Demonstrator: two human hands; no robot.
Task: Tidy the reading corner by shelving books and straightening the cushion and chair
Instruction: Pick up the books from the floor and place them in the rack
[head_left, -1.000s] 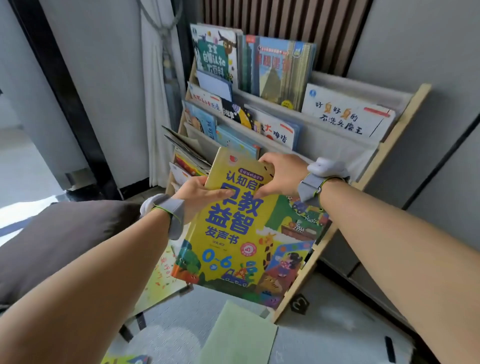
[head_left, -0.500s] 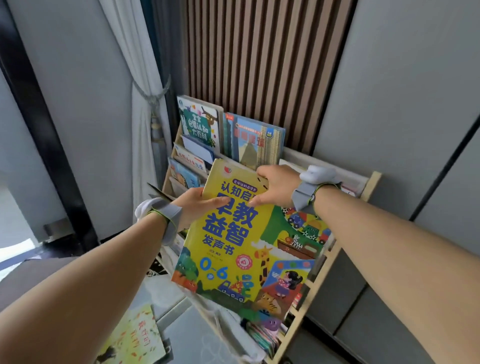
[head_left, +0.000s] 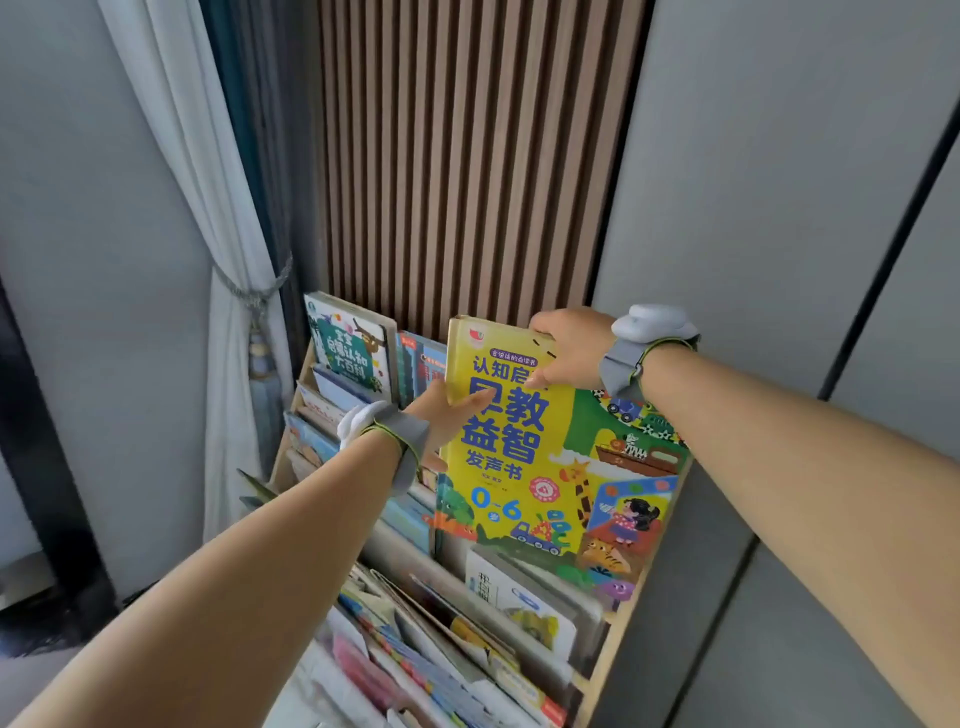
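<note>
There, your left hand (head_left: 444, 415) and right hand (head_left: 569, 348) both gripped the yellow book (head_left: 540, 452), fingers pinching its edges, against the bookshelf (head_left: 618, 639).

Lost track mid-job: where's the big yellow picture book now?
Head view, centre-right: the big yellow picture book stands upright at the wooden rack's upper right, held by left hand and right hand.

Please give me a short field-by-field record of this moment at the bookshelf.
Held item: yellow book, upright, cover facing the camera
Left hand: grips the book's left edge
Right hand: grips its top right corner
Position: in front of the bookshelf, right side
Neighbour: green book in the top tier, left
Backdrop: slatted wall panel, white curtain
</note>
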